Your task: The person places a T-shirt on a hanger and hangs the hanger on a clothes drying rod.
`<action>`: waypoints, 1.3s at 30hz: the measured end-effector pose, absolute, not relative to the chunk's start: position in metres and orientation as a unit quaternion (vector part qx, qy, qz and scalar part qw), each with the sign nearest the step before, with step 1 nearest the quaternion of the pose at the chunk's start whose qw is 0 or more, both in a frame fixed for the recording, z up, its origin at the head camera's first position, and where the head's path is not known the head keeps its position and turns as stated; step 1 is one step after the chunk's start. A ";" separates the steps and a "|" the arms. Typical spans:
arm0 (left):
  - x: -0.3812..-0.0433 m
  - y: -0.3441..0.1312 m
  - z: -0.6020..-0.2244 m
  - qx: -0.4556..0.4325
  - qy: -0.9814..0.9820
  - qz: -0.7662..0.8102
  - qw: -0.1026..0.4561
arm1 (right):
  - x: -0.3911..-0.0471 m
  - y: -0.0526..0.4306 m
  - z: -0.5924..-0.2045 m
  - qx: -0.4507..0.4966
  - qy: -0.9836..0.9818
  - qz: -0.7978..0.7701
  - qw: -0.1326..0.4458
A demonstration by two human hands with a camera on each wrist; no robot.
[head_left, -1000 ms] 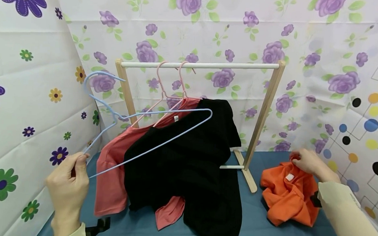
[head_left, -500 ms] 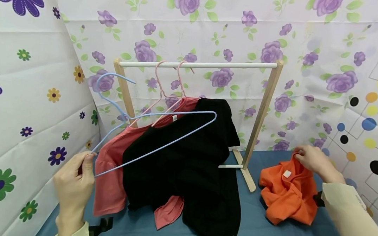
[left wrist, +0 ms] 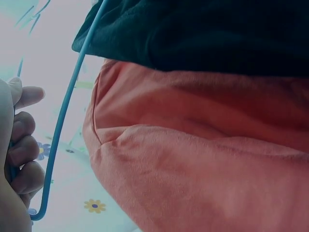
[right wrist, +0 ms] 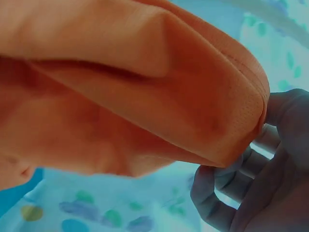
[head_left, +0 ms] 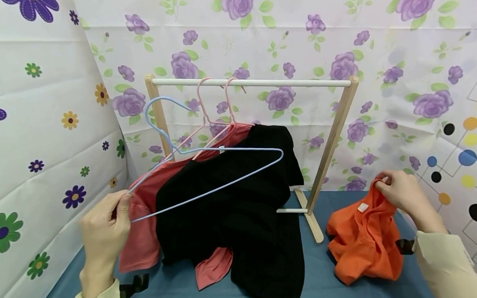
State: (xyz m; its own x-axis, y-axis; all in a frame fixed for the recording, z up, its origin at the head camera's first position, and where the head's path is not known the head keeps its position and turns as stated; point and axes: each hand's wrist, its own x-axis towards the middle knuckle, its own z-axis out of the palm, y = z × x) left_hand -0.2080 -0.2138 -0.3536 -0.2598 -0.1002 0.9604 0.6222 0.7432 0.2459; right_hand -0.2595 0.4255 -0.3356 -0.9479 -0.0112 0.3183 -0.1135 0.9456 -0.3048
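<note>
A light blue clothes hanger [head_left: 220, 190] slants in front of the hung clothes, its hook pointing up. My left hand [head_left: 106, 236] grips one end of it; in the left wrist view the fingers [left wrist: 25, 150] curl round its wire. At the right, my right hand [head_left: 410, 196] pinches the top edge of a crumpled orange garment [head_left: 362, 243] with a white label. Part of that garment is lifted, while its lower part spreads at the blue cloth. In the right wrist view the orange fabric [right wrist: 159, 96] hangs from the thumb and fingers.
A small wooden rack [head_left: 335, 140] with a white rod [head_left: 289, 82] stands behind. Two pink hangers [head_left: 227, 95] hang from the rod, with a coral garment [head_left: 140, 247] and a black garment [head_left: 228, 210]. Blue cloth [head_left: 320, 286] covers the surface; patterned sheets [head_left: 243, 38] stand around.
My left hand has moved right with the blue hanger, which now overlaps the black garment further. My right hand has raised the edge of the orange garment slightly.
</note>
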 end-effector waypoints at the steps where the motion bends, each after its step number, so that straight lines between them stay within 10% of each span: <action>1: -0.208 -0.213 -0.353 -0.181 -0.733 -0.310 0.578 | -0.258 0.422 -0.332 0.029 -0.973 0.164 0.162; 39: -0.204 -0.159 -0.353 -0.239 -0.750 -0.293 0.542 | -0.225 0.271 -0.242 0.077 -0.929 0.209 0.297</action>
